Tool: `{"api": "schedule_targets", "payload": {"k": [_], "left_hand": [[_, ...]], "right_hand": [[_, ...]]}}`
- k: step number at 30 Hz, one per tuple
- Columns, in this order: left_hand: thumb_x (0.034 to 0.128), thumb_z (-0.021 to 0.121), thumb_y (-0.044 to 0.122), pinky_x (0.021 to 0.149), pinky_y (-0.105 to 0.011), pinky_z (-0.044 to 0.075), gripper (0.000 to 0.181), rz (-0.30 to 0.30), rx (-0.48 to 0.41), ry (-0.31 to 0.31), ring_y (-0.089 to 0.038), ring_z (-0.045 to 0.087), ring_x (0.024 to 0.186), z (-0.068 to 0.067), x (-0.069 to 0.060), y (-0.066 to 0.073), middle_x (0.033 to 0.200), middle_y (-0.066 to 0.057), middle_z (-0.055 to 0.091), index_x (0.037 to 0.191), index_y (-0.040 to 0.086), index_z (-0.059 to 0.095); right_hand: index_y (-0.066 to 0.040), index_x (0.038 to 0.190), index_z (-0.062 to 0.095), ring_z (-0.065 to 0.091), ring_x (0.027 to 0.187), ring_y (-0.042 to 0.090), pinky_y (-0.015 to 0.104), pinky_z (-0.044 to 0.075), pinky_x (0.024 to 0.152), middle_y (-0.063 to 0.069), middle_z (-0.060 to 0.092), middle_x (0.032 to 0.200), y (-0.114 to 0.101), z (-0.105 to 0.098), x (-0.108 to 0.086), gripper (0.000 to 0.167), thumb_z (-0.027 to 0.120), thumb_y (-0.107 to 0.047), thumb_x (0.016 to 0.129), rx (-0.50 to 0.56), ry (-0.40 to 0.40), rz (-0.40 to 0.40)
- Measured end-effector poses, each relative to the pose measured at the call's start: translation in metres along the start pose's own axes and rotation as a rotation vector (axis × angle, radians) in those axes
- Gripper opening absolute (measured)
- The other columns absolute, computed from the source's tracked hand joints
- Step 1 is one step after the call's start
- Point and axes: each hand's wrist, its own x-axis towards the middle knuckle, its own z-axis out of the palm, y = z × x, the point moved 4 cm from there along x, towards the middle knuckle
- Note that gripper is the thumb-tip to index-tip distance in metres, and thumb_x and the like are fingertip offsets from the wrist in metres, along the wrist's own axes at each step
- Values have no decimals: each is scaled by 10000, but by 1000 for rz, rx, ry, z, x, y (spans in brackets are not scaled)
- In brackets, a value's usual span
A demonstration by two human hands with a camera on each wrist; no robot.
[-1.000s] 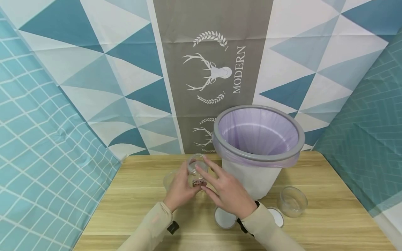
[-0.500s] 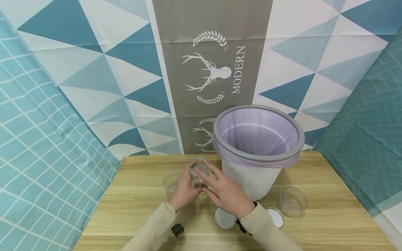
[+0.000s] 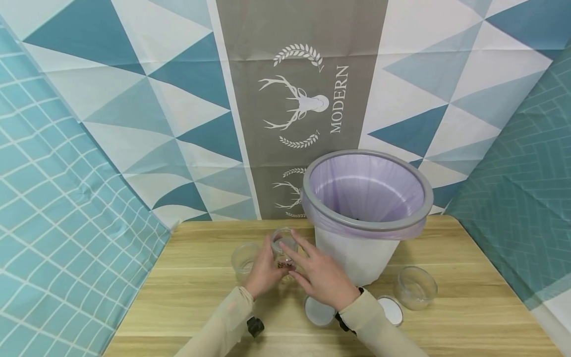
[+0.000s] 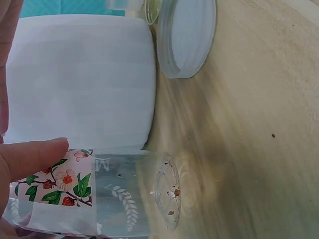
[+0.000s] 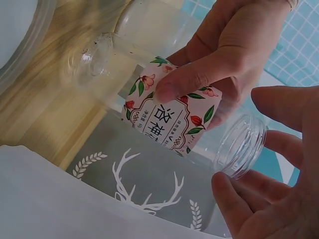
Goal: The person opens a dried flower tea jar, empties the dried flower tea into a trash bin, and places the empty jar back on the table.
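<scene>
A clear jar (image 5: 199,154) with a pink floral paper label (image 5: 164,117) is tilted over the table, its threaded mouth uncovered. My left hand (image 3: 262,272) grips it round the label, thumb lying on the paper in the right wrist view. Small brown flecks cling inside the jar's base (image 4: 169,194). At the mouth, my right hand (image 3: 327,275) has its fingers spread, with thumb and fingertips holding the threaded rim from opposite sides. Part of the label is covered by the left hand.
A white bin (image 3: 352,258) with a purple liner stands behind the right hand. A clear round container (image 3: 416,287) is to its right, another (image 3: 242,259) beside the left hand. Two white round lids (image 3: 319,311) (image 3: 392,311) lie near the right wrist on the wooden table (image 3: 473,297).
The jar and left hand have shifted slightly right and toward the person. The right hand has followed a little, its fingers staying at the mouth. The left container shows more.
</scene>
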Motion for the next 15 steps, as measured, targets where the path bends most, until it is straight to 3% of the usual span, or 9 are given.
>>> {"api": "schedule_targets", "payload": {"k": [5, 15], "left_hand": [[763, 902, 66, 1099, -563, 479, 885, 5, -20, -14, -402, 594, 1264, 4, -1, -5, 1439, -270, 530, 1467, 1, 368], [742, 900, 30, 1109, -564, 468, 883, -7, -9, -3, -406, 594, 1262, 7, 1, -11, 1412, -261, 554, 1455, -1, 381]], "right_hand": [[-186, 1553, 490, 679, 1178, 334, 371, 610, 797, 190, 376, 1639, 1, 3, -2, 706, 792, -277, 922, 17, -24, 13], [-199, 1564, 474, 695, 1121, 320, 391, 605, 822, 178, 372, 1643, 4, 9, -3, 720, 794, -270, 922, 33, -44, 24]]}}
